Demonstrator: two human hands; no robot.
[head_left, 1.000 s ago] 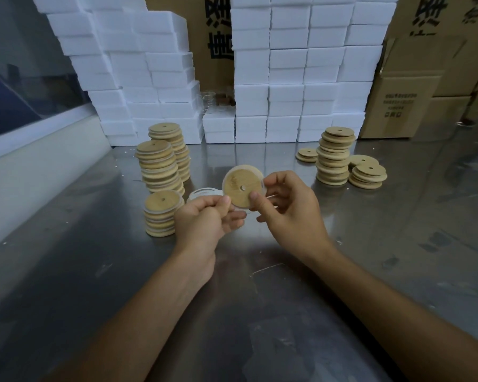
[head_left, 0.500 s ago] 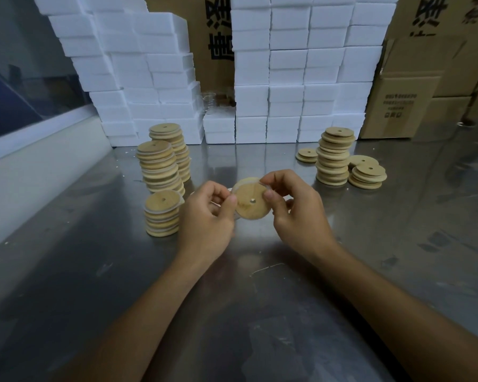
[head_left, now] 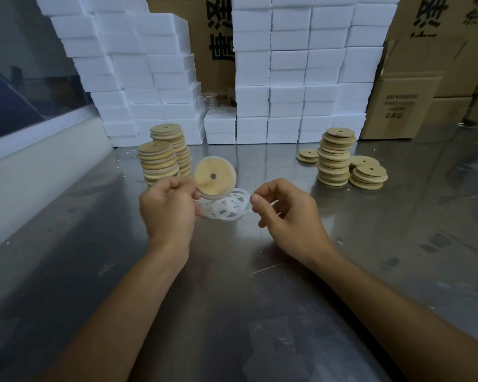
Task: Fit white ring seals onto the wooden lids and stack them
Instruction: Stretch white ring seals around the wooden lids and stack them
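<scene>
wooden lid [head_left: 215, 175] pinched upright in the left hand [head_left: 167, 209]; right hand [head_left: 286, 213] at 3 o'clock, loosely curled, empty, above rings [head_left: 226, 206] on bench [head_left: 232, 299].

A matt pale wooden lid [head_left: 215, 175] at 12 o'clock above thin translucent white ring seals [head_left: 226, 206] on the scuffed, glossy steel table [head_left: 232, 312].

Steel table [head_left: 232, 312] with lids, seals, boxes.
Lid stacks [head_left: 158, 164] left, more lids [head_left: 333, 158] right, loose white rings [head_left: 228, 206] centre, foam blocks [head_left: 287, 78] and cartons [head_left: 398, 103] at back.
</scene>
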